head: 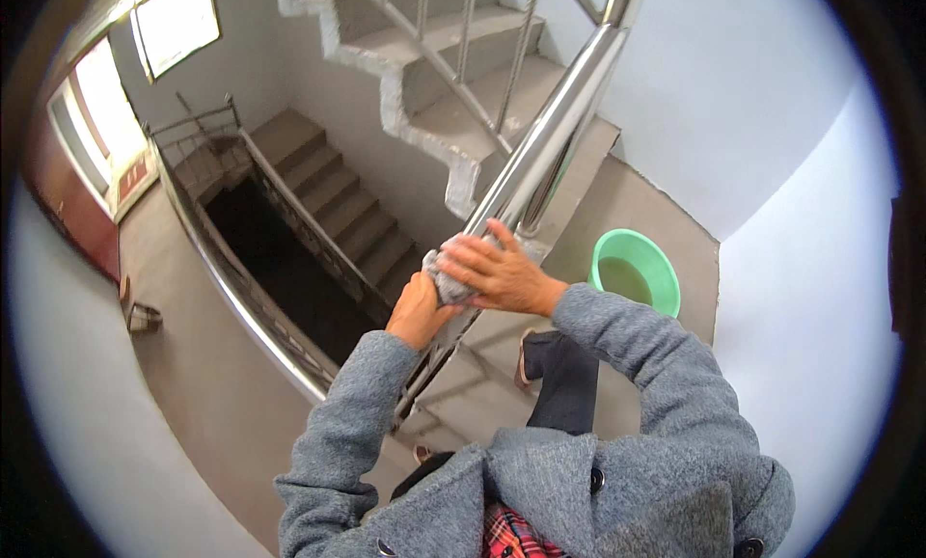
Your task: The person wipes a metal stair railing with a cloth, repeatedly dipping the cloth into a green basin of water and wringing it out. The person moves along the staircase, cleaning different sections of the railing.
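Note:
A grey cloth (pixel 450 287) is wrapped over the shiny metal handrail (pixel 532 142) of the stair in front of me. My right hand (pixel 499 272) presses on the cloth from above, fingers laid across it. Just below, my left hand (pixel 421 308) grips the cloth's near edge at the rail. The rail slants from the lower middle up to the top right. To the right of my right forearm, a green plastic basin (pixel 636 272) with murky water stands on the floor.
Concrete steps (pixel 463 44) with twisted metal balusters (pixel 519 55) rise ahead. Left of the rail, another flight (pixel 340 189) descends beside a dark stairwell opening (pixel 275 261). A curved metal railing (pixel 239 312) borders the landing. Near the left wall sits a small object (pixel 145 317), too blurred to identify.

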Motion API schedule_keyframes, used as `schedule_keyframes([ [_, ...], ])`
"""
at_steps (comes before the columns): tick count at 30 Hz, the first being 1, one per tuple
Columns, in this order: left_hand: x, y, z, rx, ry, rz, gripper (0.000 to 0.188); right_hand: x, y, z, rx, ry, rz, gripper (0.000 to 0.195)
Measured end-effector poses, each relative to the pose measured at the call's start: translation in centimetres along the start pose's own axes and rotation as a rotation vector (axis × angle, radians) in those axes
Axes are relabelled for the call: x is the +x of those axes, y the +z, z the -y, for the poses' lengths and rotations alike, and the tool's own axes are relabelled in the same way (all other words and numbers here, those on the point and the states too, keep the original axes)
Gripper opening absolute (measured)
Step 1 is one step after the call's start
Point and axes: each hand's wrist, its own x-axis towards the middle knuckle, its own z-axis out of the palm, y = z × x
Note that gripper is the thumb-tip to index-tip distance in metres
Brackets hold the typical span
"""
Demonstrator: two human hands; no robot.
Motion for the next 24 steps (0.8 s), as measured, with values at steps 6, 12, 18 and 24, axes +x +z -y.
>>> schedule_keyframes([
  [6,17.0,1.0,-8.0,-0.100,0.214,-0.179,0.070,-1.5,-6.3,-9.7,-0.399,0.547,-0.208,0.078],
  [12,26.4,1.5,-13.9,0.096,0.467,-0.400,0.091,-3.0,-4.8,-19.1,0.725,1.124,-0.629,0.056],
  [18,20.9,0.6,-10.2,-0.043,0.246,-0.117,0.096,0.6,-1.0,-11.7,1.638,1.161,-0.912,0.058],
  [24,14.0,0.1,-4.8,-0.113,0.189,-0.082,0.093,1.4,1.7,-3.5,1.669,1.259,-0.730,0.065],
])
